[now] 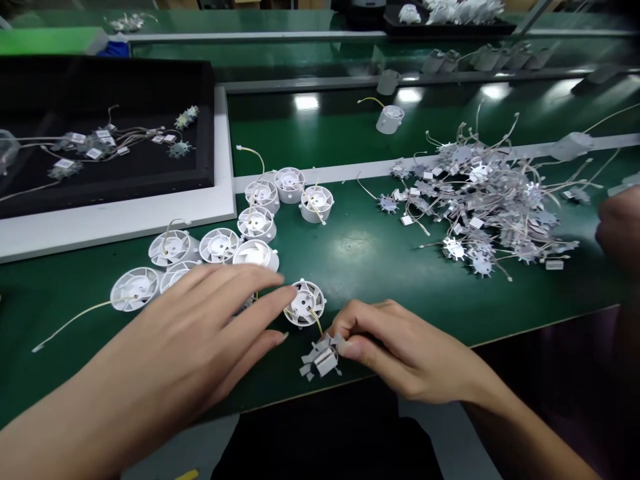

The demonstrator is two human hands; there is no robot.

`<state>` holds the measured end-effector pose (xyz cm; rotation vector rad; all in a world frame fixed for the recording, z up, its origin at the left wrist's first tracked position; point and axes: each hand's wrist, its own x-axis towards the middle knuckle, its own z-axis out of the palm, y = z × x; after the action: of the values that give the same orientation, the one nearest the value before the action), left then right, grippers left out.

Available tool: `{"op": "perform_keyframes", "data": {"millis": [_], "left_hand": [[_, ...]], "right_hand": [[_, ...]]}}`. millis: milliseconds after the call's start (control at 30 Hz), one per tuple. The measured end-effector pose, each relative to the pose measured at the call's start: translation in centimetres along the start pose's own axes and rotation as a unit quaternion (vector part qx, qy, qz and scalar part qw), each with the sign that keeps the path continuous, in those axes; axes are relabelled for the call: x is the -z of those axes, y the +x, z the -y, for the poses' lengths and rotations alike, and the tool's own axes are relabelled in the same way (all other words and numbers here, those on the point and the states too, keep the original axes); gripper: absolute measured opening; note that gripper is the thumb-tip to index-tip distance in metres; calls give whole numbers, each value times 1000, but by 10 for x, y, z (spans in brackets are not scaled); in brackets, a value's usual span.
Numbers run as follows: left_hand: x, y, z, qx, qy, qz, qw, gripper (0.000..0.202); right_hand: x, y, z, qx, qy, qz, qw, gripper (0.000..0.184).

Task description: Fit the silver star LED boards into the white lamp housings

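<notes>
My left hand [200, 320] lies spread over the green workbench [380, 293], its fingertips at a white plastic fan-shaped housing [305, 303] with a thin wire lead. Under and beyond those fingers stand several similar housings [256, 223], and one trails a long wire [75, 323] to the left. My right hand [405, 350] pinches a small spiky metal disc with a white paper tag [323, 357], holding it just below that housing. To the right lies a tangled heap of similar wired discs [480, 207].
A black tray [207, 120] in a white frame holds more wired discs at the left. A co-worker's hand [620, 227] enters at the right edge. Beyond a metal rail lies a further green bench with a white housing [390, 120] and a dark tray of parts.
</notes>
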<state>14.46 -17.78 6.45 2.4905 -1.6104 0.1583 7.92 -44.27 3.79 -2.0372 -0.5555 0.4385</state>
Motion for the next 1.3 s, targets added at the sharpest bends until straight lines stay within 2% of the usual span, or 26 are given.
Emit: {"op": "perform_keyframes", "data": {"millis": [133, 267, 400, 500, 800, 933, 1033, 1133, 1300], "left_hand": [[-20, 31, 8, -87, -16, 33, 996, 33], [-33, 47, 6, -86, -14, 55, 995, 38], [-35, 51, 5, -67, -22, 45, 996, 39], [-37, 55, 6, -68, -41, 30, 996, 46], [-47, 56, 5, -83, -62, -13, 995, 50], [-52, 50, 8, -102, -65, -41, 992, 50], [-55, 49, 10, -140, -86, -42, 985, 32], [-58, 50, 10, -151, -89, -37, 984, 23], [-58, 54, 8, -185, -49, -83, 978, 21]], "right_hand": [[-17, -9, -3, -20, 29, -25, 999, 18], [-24, -12, -5, -71, 77, -61, 993, 18], [-16, -19, -12, -160, 142, -116, 970, 29], [-9, -22, -17, -191, 178, -124, 957, 34], [7, -16, -15, -238, 103, -131, 957, 35], [14, -17, -16, -239, 106, -135, 956, 34], [18, -21, -18, -222, 143, -150, 953, 32], [22, -25, -19, -192, 158, -200, 948, 30], [24, -27, -17, -148, 120, -294, 937, 28]]}}
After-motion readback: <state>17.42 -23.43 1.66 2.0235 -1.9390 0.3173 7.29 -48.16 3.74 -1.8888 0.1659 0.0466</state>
